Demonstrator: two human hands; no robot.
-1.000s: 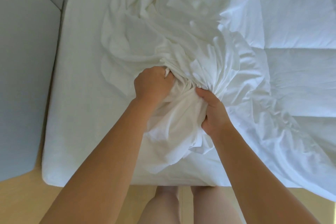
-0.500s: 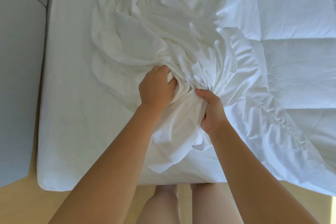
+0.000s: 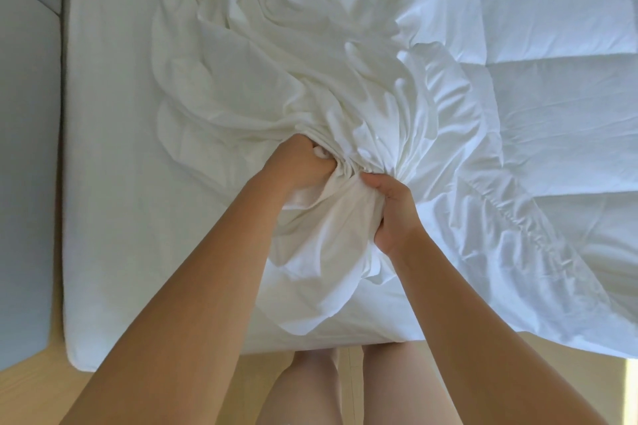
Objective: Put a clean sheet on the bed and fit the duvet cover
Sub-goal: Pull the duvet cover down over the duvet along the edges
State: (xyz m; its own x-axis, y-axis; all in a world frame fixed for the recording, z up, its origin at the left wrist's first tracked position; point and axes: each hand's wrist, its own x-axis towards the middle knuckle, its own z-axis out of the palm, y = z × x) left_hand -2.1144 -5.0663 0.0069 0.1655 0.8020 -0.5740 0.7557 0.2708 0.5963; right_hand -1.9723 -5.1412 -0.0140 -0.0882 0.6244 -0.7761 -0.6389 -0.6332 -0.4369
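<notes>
Both hands are gripping one bunch of the white sheet (image 3: pixel 276 79) near the foot edge of the bed (image 3: pixel 110 183), the left hand (image 3: pixel 300 164) fisting folds and the right hand (image 3: pixel 393 214) pinching the gather just beside it. This is probably going best by feeding along the elastic hem (image 3: pixel 500 203) to a corner, not tugging the heap. The sheet is lying crumpled and soft mid-bed, meeting the quilted duvet (image 3: pixel 552 97) at the right.
</notes>
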